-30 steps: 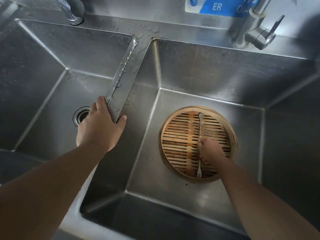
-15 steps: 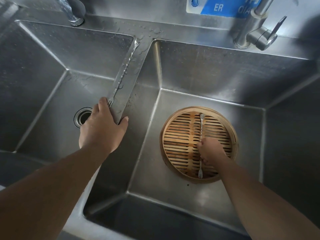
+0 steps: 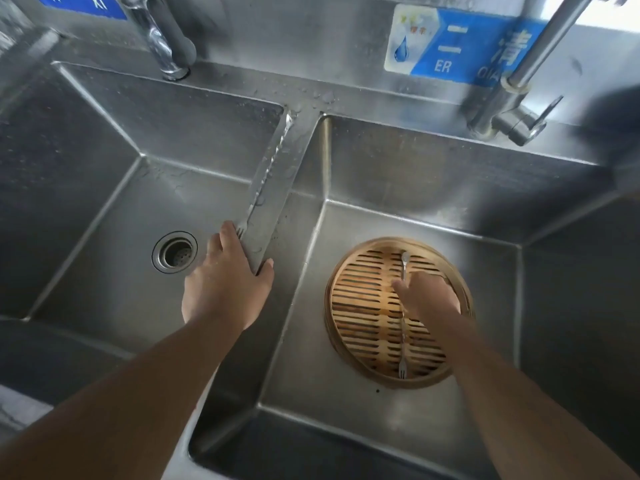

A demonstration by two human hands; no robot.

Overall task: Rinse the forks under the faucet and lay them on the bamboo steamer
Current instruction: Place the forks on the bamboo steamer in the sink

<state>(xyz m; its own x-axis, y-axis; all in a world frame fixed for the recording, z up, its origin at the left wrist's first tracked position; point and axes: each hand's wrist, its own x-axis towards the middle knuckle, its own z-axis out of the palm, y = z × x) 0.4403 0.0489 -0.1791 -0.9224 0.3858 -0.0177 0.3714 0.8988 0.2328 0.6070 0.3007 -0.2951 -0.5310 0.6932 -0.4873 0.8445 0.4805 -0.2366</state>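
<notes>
A slim metal fork (image 3: 402,344) lies lengthwise on the slats of the round bamboo steamer (image 3: 349,306), tines toward me, on the floor of the right basin. My right hand (image 3: 427,297) hovers over the fork's middle with loosened fingers, its thumb beside the handle. A second wet fork (image 3: 267,169) lies along the divider between the basins, tines toward me. My left hand (image 3: 225,278) rests on the divider's near end, with fingertips touching those tines and the thumb on the divider's right side.
The left basin has a round drain (image 3: 175,251). One faucet (image 3: 162,36) stands behind the left basin, and another faucet (image 3: 509,98) with a lever stands behind the right basin. A blue sign (image 3: 446,46) is on the back wall. No water runs.
My right hand has loosened from a curled hold on the steamer fork and shifted slightly right; the fork now lies on the slats. My left hand stays on the divider.
</notes>
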